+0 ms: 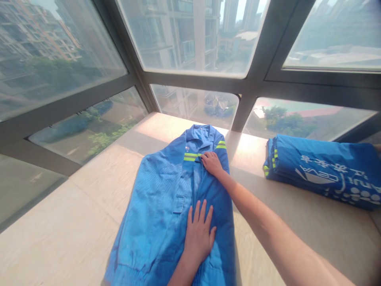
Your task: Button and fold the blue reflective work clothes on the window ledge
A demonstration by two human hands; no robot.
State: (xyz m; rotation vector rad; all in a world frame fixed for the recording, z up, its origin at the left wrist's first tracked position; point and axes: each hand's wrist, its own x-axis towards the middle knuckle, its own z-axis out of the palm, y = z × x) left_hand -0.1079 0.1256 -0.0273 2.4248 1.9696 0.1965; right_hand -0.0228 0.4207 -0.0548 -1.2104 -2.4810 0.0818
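Observation:
A blue work jacket (154, 198) with yellow-green and grey reflective stripes lies face up, its collar toward the window. My left hand (199, 234) rests flat on the lower front, fingers spread. Higher up, at the chest stripe, my right hand (212, 163) has its fingers bent around the jacket's front opening edge, gripping the cloth. The fabric is creased below that hand. A flapped pocket (179, 203) shows left of the opening. The jacket's bottom hem runs out of view.
Folded blue garments (321, 171) with white lettering and reflective stripes are stacked at the right. Everything lies on a pale stone ledge (86, 206). Grey window frames (196, 80) and glass panes bound it at the back and left.

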